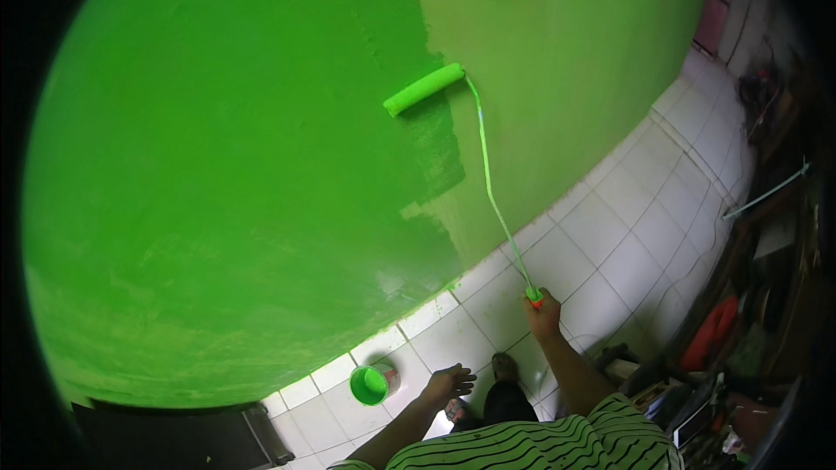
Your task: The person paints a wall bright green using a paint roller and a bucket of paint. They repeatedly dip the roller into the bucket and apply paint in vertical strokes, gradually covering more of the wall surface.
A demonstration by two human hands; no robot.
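Observation:
My right hand (543, 317) grips the handle of a paint roller (424, 90), whose long bent metal frame reaches up to the wall. The roller sleeve, coated in bright green, lies against the wall (228, 143) close to the ragged border between darker fresh green and paler green. My left hand (448, 383) hangs free with its fingers apart, holding nothing. To the left of that hand, a bucket (373, 384) with green paint inside stands on the white tiled floor (450, 343).
A black piece of furniture (170, 434) stands by the wall at lower left. Cluttered items line the right side, including a red object (709, 334) and a pale thin rod (767, 192). A cable (692, 261) trails over the tiles. My feet (505, 367) are near the bucket.

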